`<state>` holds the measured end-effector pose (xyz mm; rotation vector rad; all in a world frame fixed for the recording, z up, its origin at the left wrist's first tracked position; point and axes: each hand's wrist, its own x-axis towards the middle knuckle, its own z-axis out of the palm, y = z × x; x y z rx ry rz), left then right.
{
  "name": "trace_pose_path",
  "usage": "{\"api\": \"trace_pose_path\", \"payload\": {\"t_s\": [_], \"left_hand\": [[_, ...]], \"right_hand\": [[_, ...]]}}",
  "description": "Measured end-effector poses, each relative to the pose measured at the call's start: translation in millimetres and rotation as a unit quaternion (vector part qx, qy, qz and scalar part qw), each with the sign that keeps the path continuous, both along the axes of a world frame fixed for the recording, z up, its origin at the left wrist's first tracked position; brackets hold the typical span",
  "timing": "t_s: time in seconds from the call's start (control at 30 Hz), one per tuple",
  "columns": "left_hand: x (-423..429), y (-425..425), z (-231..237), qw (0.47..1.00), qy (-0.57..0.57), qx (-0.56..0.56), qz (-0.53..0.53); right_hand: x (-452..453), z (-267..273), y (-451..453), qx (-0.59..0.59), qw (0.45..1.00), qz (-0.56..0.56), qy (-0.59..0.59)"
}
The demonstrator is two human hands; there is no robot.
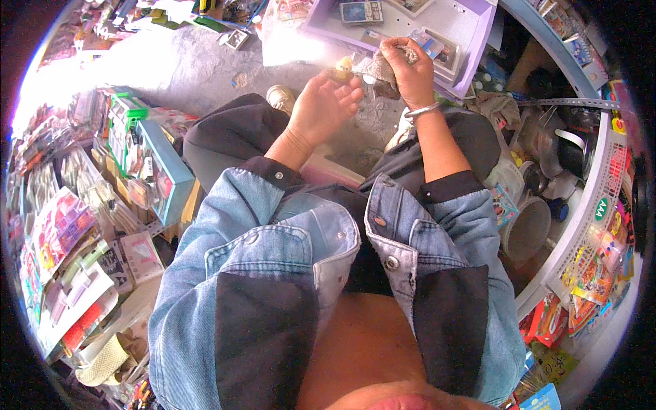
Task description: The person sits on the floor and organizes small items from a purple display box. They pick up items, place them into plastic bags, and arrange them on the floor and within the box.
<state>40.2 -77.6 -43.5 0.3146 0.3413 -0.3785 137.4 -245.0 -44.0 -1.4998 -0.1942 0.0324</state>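
My left hand (328, 105) is turned palm up with its fingers curled. A small yellow chick-like figurine (344, 67) is held at its thumb and forefinger. My right hand (414, 72), with a silver bangle at the wrist, grips a crumpled beige knit cloth (382, 67). One end of the cloth reaches toward the figurine; whether they touch is hard to tell. Just beyond the right hand stands a lilac plastic tray (333, 35), holding a boxed card pack (361, 12) and small framed items (451, 57).
Concrete floor (179, 66) lies ahead, overexposed at left. A blue tray (177, 177) and packaged goods (66, 225) crowd the left. On the right are a white perforated shelf edge (589, 215), a round container (528, 228) and bagged goods (589, 277). A pink-and-white box (330, 169) sits between the knees.
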Motion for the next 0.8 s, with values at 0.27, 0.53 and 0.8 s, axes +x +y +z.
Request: {"api": "trace_pose_path", "payload": {"t_s": [0.27,0.53,0.8], "left_hand": [[-6,-7,-29,0.993,-0.072,-0.083,-0.042],[0,-13,6,0.670,-0.165,0.723,0.045],[-7,-10,13,0.635,-0.172,0.752,0.037]], "right_hand": [[-15,-5,13,-0.202,0.912,0.029,-0.356],[-7,-4,5,-0.064,0.982,-0.047,-0.174],[-1,-10,10,-0.341,0.900,-0.022,-0.271]]}}
